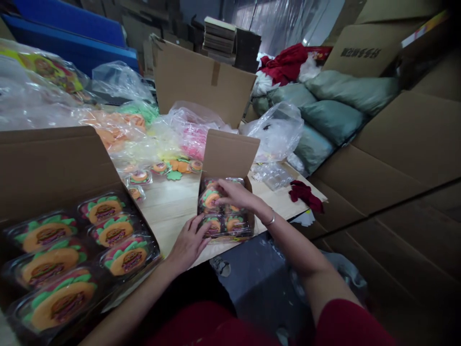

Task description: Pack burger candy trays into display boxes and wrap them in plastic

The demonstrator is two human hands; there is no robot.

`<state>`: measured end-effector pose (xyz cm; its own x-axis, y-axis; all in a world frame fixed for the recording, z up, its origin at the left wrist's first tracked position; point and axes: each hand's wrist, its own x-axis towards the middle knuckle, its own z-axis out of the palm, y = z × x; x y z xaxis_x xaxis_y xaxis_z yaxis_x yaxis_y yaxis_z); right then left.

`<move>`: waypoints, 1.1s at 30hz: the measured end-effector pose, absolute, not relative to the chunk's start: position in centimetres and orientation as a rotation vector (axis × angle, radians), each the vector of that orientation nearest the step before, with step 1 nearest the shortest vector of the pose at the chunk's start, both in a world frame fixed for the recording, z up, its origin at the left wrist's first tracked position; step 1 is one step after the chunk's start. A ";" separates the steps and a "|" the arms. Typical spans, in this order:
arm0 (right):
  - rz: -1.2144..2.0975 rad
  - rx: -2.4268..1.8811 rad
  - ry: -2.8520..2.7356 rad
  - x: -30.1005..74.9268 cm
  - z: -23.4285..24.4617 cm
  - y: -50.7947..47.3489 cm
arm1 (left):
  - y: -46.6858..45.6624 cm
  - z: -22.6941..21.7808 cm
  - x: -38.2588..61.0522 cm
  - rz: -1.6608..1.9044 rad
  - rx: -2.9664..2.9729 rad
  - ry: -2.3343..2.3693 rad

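A small cardboard box (230, 156) stands open on the wooden table (169, 206), filled with clear plastic packs of orange-and-green burger-shaped items (236, 223). My left hand (189, 240) rests against the box's near left corner, fingers spread along its side. My right hand (237, 194) lies on top of the packs inside the box, fingers stretched out and pressing down on them. A bracelet circles my right wrist.
A large open carton (46, 168) at left holds several of the same packs (115, 230). Loose packs (140, 178) and bags of coloured pieces (190, 129) lie behind. A red cloth (304, 194) sits at the table's right edge. Cartons and grey sacks (334, 117) stand at right.
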<state>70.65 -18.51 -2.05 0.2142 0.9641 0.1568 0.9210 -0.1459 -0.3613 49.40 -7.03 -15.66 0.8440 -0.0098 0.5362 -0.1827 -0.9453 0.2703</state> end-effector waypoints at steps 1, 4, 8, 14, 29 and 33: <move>0.170 -2.113 -1.748 70.8 -2.6 -19.0 | -7.0 -15.7 49.4 0.788 2.708 -0.141; 0.089 -2.081 -1.798 70.7 -3.2 -19.4 | -6.9 -15.6 49.3 0.755 2.705 -0.145; 0.074 -2.113 -1.811 70.7 -2.4 -19.2 | -6.8 -15.4 49.3 0.739 2.699 -0.141; 0.201 -2.062 -1.938 70.2 -2.4 -19.0 | -6.6 -15.7 49.3 0.727 2.729 -0.105; -0.074 -2.251 -1.951 69.4 -5.6 -19.0 | -6.9 -15.8 49.1 0.688 2.742 -0.071; -0.259 -2.337 -1.844 68.3 -6.7 -20.1 | -8.1 -14.5 48.4 0.632 2.782 -0.004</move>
<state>68.27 -20.06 -6.72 0.2282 0.9463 0.2290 0.9728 -0.2313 -0.0135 48.40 -8.05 -14.53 0.9039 0.0606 0.4233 -0.0657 -0.9585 0.2776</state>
